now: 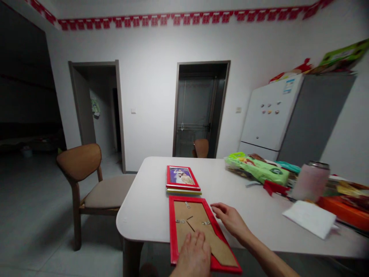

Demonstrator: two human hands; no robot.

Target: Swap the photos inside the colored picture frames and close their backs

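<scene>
A red picture frame point(172, 231) lies face down, its brown backing board point(198, 211) showing, with small metal clips on it. Its near part reaches past the table's front edge. My left hand point(194, 252) rests flat on the lower part of the board, fingers together and stretched out. Beside the frame's right edge is my right hand point(230, 221), fingers loosely bent with nothing seen in them; whether a fingertip touches the rim I cannot tell. Just beyond lies a stack of frames, a red one with a photo point(181, 176) face up on top.
On the right of the white table point(150, 204) are a green package point(259, 169), a pink jar point(313, 181), white paper point(311, 217) and an orange box point(346, 211). A wooden chair point(79, 161) stands at the left, another chair point(201, 147) behind the table. A fridge point(268, 111) is at the back right.
</scene>
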